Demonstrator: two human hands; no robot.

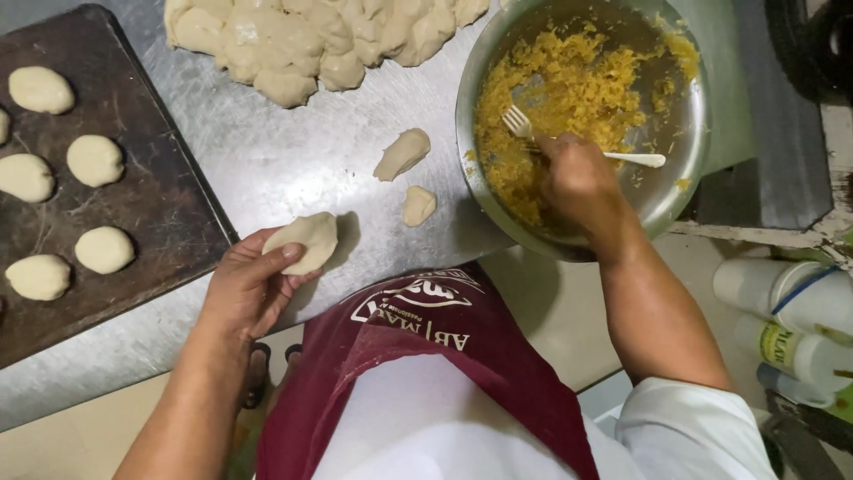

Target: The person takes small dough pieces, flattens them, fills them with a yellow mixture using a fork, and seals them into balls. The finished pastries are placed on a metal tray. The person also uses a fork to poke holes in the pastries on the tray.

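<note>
Dough disc (pixel 305 242), pale and flattened, rests in left hand (pixel 251 289).

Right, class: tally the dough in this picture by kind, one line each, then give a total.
Shaped dough rounds on the dark tray: 7, one cut by the edge
Flattened piece in the left hand: 1
Small loose pieces on the steel table: 2
Large dough mass: 1
Total: 11

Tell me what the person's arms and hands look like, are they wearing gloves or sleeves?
No gloves: both the left hand and the right hand are bare, with no rings or watch showing. The forearms are bare too. A short white sleeve covers the right upper arm. A dark red apron with white markings hangs over a white shirt.
</note>
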